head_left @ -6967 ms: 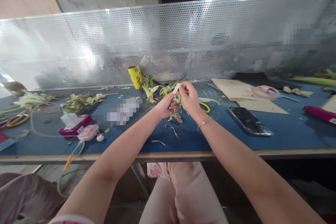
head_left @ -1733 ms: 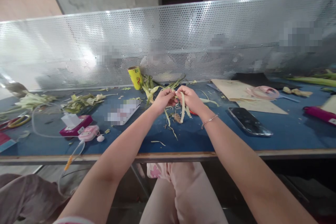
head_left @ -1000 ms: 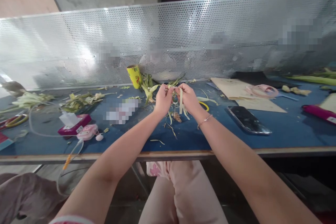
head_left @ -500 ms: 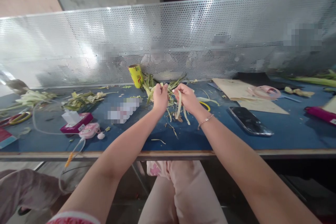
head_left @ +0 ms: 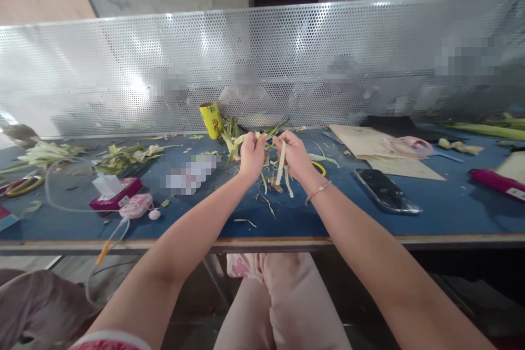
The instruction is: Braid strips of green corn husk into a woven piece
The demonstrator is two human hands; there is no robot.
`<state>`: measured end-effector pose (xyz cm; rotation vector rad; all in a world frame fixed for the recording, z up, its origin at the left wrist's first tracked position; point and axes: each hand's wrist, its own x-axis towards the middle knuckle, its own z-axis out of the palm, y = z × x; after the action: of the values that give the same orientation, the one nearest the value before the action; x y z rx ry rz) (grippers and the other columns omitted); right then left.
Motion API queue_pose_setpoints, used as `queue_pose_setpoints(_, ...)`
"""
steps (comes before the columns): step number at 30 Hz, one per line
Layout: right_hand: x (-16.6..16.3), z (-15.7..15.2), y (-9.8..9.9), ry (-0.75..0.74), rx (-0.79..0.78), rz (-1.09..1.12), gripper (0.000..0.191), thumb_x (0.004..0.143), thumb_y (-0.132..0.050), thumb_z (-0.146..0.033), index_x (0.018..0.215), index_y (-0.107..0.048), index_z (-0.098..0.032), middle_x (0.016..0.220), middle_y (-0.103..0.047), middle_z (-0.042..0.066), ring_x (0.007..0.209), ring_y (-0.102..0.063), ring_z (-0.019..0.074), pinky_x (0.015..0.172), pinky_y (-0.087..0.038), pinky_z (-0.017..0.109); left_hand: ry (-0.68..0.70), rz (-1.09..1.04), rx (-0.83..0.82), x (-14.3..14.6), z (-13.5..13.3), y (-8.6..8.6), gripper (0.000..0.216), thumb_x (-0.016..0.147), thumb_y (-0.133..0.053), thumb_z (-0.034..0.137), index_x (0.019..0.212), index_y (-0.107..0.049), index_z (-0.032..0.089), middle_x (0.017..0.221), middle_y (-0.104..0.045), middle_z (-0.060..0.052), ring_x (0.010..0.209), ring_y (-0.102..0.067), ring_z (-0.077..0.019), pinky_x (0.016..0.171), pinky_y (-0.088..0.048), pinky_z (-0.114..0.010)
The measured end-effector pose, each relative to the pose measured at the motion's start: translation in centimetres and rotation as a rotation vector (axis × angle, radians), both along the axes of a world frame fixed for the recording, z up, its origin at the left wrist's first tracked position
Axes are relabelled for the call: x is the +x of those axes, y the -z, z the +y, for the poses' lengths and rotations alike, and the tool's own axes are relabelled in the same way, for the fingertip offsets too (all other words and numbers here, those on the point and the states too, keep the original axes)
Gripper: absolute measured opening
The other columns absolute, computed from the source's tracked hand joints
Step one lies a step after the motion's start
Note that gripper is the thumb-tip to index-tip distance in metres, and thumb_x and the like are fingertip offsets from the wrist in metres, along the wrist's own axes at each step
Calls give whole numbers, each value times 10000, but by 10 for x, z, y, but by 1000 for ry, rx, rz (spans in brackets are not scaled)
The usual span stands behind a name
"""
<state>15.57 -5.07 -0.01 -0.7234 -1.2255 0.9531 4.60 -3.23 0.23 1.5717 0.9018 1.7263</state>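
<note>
Pale green leaf strips, like corn husk, are in both of my hands above the middle of the blue table. My left hand [head_left: 253, 156] is closed in a pinch on a husk strip [head_left: 233, 146] that sticks out past its left side. My right hand [head_left: 293, 156], with a bracelet at the wrist, pinches another pale strip [head_left: 281, 163] that hangs down below the fingers. The fingertips of both hands are close together. Behind and below them lies a loose heap of green and pale leaf pieces [head_left: 275, 130], partly hidden by my hands. Thin scraps [head_left: 267, 205] lie nearer the edge.
A yellow cardboard tube [head_left: 210, 120] leans by the perforated metal screen [head_left: 279, 38]. At right lie a phone [head_left: 385, 190], brown card [head_left: 410, 168] and a pink tape roll [head_left: 410, 146]. At left are leaf piles [head_left: 129, 158], a pink case [head_left: 136, 205] with cables, and a magenta box [head_left: 115, 197].
My fingertips have come a little closer together, and the left hand has shifted slightly right. The strips stay in both hands. The whole view has tilted slightly.
</note>
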Motion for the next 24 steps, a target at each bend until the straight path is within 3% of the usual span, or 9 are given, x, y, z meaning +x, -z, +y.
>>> queue_pose_setpoints(4, -4, 0, -1, -33, 17, -36, 379, 737, -681, -463, 662, -388, -234, 430, -260, -107, 349, -217, 55, 345, -167, 203, -58, -64, -51, -2, 6, 1, 351, 837, -579, 390, 677, -321, 213, 483, -309, 84, 429, -352, -59, 449, -267, -212)
queue_pose_setpoints(15, -8, 1, 4, -110, 30, -53, 355, 765, -670, -416, 656, -385, -233, 439, -261, -99, 358, -205, 52, 357, -159, 203, -36, -171, -116, -3, 6, -1, 352, 858, -542, 343, 675, -266, 223, 455, -275, 107, 368, -313, -46, 421, -262, -206)
queue_pose_setpoints(24, -1, 3, 4, 149, 33, -4, 337, 738, -685, -381, 645, -401, -226, 465, -263, -89, 390, -218, 57, 374, -169, 212, 97, -80, -110, 3, -2, 3, 322, 863, -520, 303, 681, -267, 225, 423, -240, 121, 338, -275, -47, 402, -213, -202)
